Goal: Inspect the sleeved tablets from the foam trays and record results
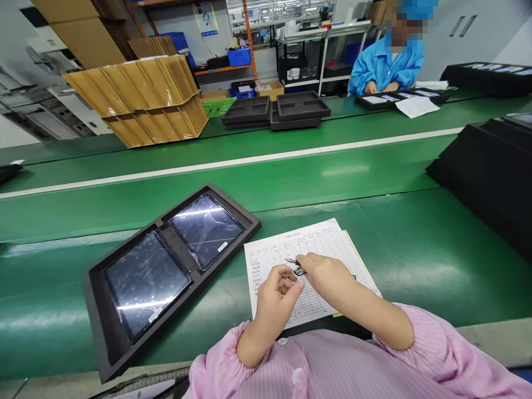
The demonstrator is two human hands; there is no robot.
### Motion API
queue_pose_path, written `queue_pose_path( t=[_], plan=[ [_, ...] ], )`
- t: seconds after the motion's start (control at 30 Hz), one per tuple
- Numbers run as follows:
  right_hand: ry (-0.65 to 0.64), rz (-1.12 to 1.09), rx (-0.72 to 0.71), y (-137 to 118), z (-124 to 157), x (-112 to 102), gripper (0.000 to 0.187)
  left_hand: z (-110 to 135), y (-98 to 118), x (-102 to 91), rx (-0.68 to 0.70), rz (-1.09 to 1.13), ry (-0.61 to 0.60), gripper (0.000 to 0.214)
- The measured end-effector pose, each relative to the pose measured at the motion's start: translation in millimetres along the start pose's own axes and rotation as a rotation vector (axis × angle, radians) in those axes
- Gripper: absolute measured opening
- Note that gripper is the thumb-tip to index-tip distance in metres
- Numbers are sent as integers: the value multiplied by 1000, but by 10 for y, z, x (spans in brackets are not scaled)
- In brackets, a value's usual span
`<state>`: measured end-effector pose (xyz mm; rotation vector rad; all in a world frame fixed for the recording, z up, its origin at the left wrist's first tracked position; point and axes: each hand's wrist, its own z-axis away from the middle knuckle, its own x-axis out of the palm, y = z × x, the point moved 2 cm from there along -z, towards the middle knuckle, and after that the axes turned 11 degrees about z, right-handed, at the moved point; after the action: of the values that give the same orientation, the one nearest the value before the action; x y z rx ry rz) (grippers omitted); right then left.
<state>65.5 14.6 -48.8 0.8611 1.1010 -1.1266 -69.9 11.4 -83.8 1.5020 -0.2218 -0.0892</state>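
Observation:
My right hand (328,277) is closed around a dark pen (290,260), its pointed end sticking out to the left above a printed form (274,252). A dark, shiny piece (299,271) shows just below the fingertips; whether it is part of the pen I cannot tell. My left hand (276,299) is beside it with fingers loosely curled and the thumb apart, nothing visible in its grasp. The form has a table grid with handwritten entries. Left of the paper lies a black tray (226,249) with two dark glass screen panels (147,280), one in each compartment.
Across the green bench (415,238) stand stacked black trays (299,108) and cardboard dividers (141,100). A black stack (486,183) rises at the right. At the far side a person in blue (384,64) has their hands at another tray (399,98).

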Motion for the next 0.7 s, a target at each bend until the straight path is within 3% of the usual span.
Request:
queue_pose_path(
  t=[0.13,0.23,0.3,0.37,0.43,0.47,0.57,0.7],
  plan=[
    [22,-59,-37,-37,-2,92,29,0,-44,86,42,-86,1,15],
    [152,-179,57,214,-15,141,26,5,-53,67,-63,90,64,19],
    [379,-367,238,479,26,113,14,10,-53,48,-154,267,93,25],
    [688,-702,364,680,122,56,12,19,-50,51,-236,393,91,30],
    [927,-1094,319,723,221,14,15,36,-49,82,-299,469,81,34],
    [975,-1255,248,685,254,5,15,47,-49,105,-319,494,77,36],
    [946,-1476,67,464,288,48,18,88,-53,181,-363,535,52,41],
    [897,-1523,40,296,304,241,18,133,-97,234,-445,534,-66,43]
  ],
)
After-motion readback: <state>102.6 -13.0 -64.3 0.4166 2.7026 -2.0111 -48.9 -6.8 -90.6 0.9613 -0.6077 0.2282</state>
